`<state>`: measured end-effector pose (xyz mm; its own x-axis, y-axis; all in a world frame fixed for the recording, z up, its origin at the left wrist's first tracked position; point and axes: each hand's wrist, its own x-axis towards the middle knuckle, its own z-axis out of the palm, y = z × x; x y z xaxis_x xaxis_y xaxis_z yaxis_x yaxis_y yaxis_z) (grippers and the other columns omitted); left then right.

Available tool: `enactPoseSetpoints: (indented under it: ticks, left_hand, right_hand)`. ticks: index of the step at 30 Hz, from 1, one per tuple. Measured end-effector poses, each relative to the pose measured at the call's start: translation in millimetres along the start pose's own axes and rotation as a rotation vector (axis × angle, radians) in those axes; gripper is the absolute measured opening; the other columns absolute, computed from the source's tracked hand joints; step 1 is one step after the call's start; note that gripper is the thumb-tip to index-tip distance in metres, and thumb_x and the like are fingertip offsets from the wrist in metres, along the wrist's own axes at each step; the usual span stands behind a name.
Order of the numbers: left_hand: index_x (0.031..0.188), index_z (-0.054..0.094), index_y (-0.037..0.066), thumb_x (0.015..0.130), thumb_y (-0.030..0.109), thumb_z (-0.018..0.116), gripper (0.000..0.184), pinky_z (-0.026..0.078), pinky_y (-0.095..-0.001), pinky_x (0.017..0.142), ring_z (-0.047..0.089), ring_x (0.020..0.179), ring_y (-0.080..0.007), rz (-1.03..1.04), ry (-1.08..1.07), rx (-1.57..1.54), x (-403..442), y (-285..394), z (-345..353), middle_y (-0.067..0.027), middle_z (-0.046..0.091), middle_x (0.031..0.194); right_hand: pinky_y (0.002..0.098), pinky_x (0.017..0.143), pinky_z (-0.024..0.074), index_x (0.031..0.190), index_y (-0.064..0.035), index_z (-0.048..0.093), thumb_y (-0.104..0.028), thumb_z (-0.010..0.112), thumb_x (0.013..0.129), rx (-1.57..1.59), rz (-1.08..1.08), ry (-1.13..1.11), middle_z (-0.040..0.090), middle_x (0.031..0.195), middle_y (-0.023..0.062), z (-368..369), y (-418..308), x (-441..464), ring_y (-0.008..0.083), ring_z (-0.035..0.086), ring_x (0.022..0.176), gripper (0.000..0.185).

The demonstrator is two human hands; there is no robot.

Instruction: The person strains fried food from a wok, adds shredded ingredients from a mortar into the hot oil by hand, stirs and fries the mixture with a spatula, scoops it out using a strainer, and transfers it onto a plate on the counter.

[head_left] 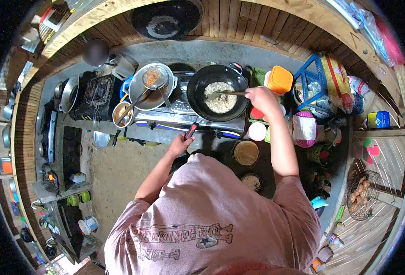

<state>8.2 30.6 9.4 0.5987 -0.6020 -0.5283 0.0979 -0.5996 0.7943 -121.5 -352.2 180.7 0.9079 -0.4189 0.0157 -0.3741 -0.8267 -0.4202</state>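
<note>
A black wok (195, 94) sits on the stove, holding a pale, shredded-looking food (221, 104). My right hand (261, 98) is closed around the handle of a spatula (232, 93), whose blade rests in the food. Lower and to the left, my left hand (180, 145) grips the red and black wok handle (192, 130) in front of the stove edge. Left of the wok stands a large metal pot (140, 98) with brown liquid, and a strainer (155, 77) with orange bits lies over it.
A small bowl (122, 113) stands by the pot. Right of the wok are an orange container (280, 79), a white round lid (257, 131) and a blue basket (313, 78). A tan round container (246, 152) stands below the counter. Another wok (165, 18) hangs on the wall.
</note>
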Motion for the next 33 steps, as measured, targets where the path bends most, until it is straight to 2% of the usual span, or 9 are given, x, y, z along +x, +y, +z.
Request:
enactPoseSetpoints:
  ticks: [5,12,16,19,20,25,26,30,33]
  left_hand:
    - [0.084,0.052,0.009,0.089,0.043,0.071,0.039,0.035,-0.0290,0.046,0.044,0.051,-0.0089,0.065,-0.010,0.037,3,0,-2,0.0036,0.048,0.060]
    - [0.085,0.056,0.005,0.088,0.046,0.070,0.044,0.039,-0.0344,0.051,0.046,0.053,-0.0124,0.006,-0.003,0.194,8,9,-10,-0.0019,0.050,0.059]
    - [0.085,0.057,0.005,0.088,0.048,0.069,0.045,0.039,-0.0348,0.051,0.047,0.053,-0.0125,0.039,-0.031,0.185,12,6,-27,-0.0019,0.051,0.058]
    - [0.084,0.059,0.004,0.088,0.055,0.065,0.052,0.046,-0.0417,0.060,0.056,0.060,-0.0253,0.138,-0.057,0.291,19,0,-38,-0.0118,0.059,0.065]
    - [0.084,0.060,0.003,0.087,0.058,0.064,0.055,0.047,-0.0452,0.066,0.060,0.068,-0.0322,0.094,-0.073,0.344,16,7,-43,-0.0174,0.062,0.071]
    - [0.090,0.062,0.001,0.086,0.058,0.064,0.057,0.050,-0.0454,0.071,0.064,0.079,-0.0349,0.178,-0.082,0.353,16,11,-57,-0.0207,0.066,0.084]
    - [0.087,0.060,0.003,0.088,0.060,0.062,0.057,0.047,-0.0459,0.065,0.061,0.070,-0.0335,0.220,-0.086,0.309,15,10,-59,-0.0183,0.063,0.074]
    - [0.087,0.058,0.003,0.089,0.057,0.062,0.054,0.047,-0.0421,0.061,0.062,0.065,-0.0271,0.311,-0.082,0.338,29,-6,-66,-0.0125,0.061,0.069]
    - [0.089,0.055,0.006,0.092,0.046,0.065,0.041,0.042,-0.0315,0.050,0.053,0.055,-0.0122,0.185,-0.232,0.117,38,-15,-68,-0.0016,0.055,0.065]
  right_hand:
    - [0.0524,0.076,0.0512,0.089,-0.0059,0.067,-0.028,0.057,0.093,-0.035,0.234,0.096,0.070,0.091,0.0172,-20,1,-20,0.0386,0.067,0.087,0.024]
    - [0.0544,0.073,0.0522,0.101,-0.0071,0.067,-0.022,0.053,0.095,-0.014,0.050,0.081,0.069,0.084,0.0223,76,-6,1,0.0414,0.068,0.082,0.022]
    - [0.0529,0.073,0.0527,0.106,-0.0088,0.069,-0.025,0.056,0.094,0.026,0.062,0.064,0.069,0.085,0.0227,46,-29,-26,0.0405,0.068,0.082,0.024]
    - [0.0493,0.075,0.0535,0.114,-0.0111,0.069,-0.028,0.054,0.097,-0.008,0.068,0.171,0.070,0.088,0.0211,55,-5,-23,0.0389,0.069,0.085,0.029]
    - [0.0437,0.089,0.0513,0.109,-0.0043,0.070,-0.023,0.058,0.095,-0.002,0.170,0.176,0.070,0.102,0.0193,51,-14,-17,0.0356,0.066,0.101,0.027]
    - [0.0478,0.076,0.0510,0.109,-0.0065,0.071,-0.022,0.059,0.094,-0.146,0.026,0.224,0.069,0.086,0.0203,66,-61,12,0.0361,0.067,0.081,0.025]
    - [0.0512,0.072,0.0519,0.115,-0.0088,0.068,-0.022,0.057,0.095,-0.123,-0.050,0.202,0.069,0.090,0.0222,72,-65,11,0.0392,0.067,0.084,0.026]
    - [0.0501,0.074,0.0517,0.115,-0.0087,0.068,-0.023,0.057,0.095,-0.082,-0.012,0.142,0.069,0.092,0.0211,68,-83,-21,0.0396,0.066,0.086,0.026]
    - [0.0486,0.074,0.0520,0.116,-0.0117,0.068,-0.022,0.058,0.094,-0.069,0.022,0.188,0.069,0.091,0.0196,53,-82,-56,0.0391,0.066,0.084,0.026]
